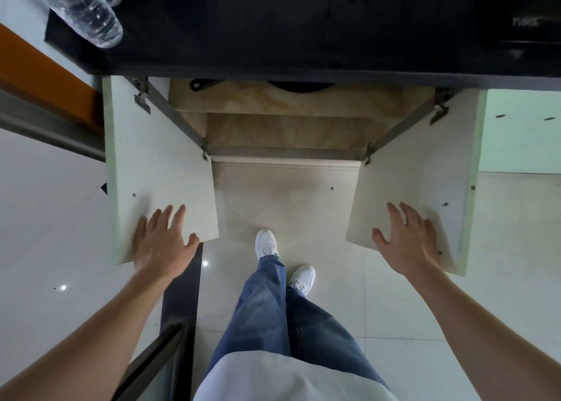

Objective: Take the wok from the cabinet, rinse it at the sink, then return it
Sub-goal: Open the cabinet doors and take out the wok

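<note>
Well beyond left grip, right grip, wok inside cabinet

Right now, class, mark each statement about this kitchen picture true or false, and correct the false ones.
1. The left door and the right door both stand open. True.
2. The left hand grips the wok's handle. False: it lies against the left door with its fingers straight, holding nothing.
3. The right hand is open, fingers spread, at the right door. True.
4. The wok sits on top of the counter. False: it is inside the cabinet, under the counter, with only its dark rim and handle showing.
5. Clear bottles are at the counter's left end. True.
</note>
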`<state>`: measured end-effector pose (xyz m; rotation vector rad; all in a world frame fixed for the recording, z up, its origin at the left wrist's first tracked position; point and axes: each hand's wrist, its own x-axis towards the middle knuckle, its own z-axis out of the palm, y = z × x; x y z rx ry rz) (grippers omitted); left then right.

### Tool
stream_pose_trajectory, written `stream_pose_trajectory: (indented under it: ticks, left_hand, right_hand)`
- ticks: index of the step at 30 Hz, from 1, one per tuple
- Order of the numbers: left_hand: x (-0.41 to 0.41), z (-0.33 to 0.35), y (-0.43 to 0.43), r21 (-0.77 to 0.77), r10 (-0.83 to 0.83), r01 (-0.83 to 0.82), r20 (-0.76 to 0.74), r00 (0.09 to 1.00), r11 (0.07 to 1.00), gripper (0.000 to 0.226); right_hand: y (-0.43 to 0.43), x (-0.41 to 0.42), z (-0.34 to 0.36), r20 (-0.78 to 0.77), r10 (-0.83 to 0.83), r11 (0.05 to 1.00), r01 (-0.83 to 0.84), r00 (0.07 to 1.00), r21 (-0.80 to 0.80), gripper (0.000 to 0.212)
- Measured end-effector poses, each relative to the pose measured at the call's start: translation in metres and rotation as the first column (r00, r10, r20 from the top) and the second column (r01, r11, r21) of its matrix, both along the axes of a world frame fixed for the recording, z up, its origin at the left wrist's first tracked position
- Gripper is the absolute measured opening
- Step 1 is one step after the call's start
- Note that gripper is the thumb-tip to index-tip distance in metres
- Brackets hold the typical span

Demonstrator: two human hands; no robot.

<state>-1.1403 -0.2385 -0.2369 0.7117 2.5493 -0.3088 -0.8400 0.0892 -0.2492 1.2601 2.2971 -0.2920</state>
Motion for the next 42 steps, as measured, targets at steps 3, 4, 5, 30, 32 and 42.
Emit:
stream_pose_trajectory:
  ticks: [3, 4, 5, 30, 32, 42]
  left_hand:
    - [-0.009, -0.002, -0.010, -0.006, 0.104, -0.104, 0.016, 0.994, 0.995, 0.067]
    - [-0.012, -0.002, -0.011, -0.004, 0.140, -0.140, 0.021, 0.990, 0.990, 0.067]
    - [-0.013, -0.001, -0.010, -0.003, 0.167, -0.167, 0.023, 0.986, 0.986, 0.067]
    - [-0.149, -0.068, 0.171, 0.370, -0.148, 0.229, -0.235, 0.961, 0.900, 0.063]
    - [-0.173, -0.081, 0.181, 0.337, -0.154, 0.242, -0.266, 0.952, 0.910, 0.070]
    - [-0.236, -0.119, 0.198, 0.335, -0.156, 0.238, -0.253, 0.955, 0.912, 0.096]
  right_hand:
    - [0.008, 0.013, -0.002, 0.016, -0.038, 0.999, 0.038, 0.999, 0.001, 0.071]
    - [0.010, 0.018, -0.002, 0.014, -0.059, 0.998, 0.059, 0.998, 0.002, 0.070]
    - [0.012, 0.022, -0.001, 0.017, -0.079, 0.997, 0.079, 0.997, 0.005, 0.070]
    - [-0.027, -0.170, -0.072, -0.391, 0.182, 0.974, -0.221, 0.902, -0.058, 0.063]
    - [-0.030, -0.189, -0.082, -0.410, 0.193, 0.966, -0.246, 0.891, -0.078, 0.064]
    - [-0.023, -0.229, -0.097, -0.420, 0.223, 0.959, -0.275, 0.880, -0.068, 0.068]
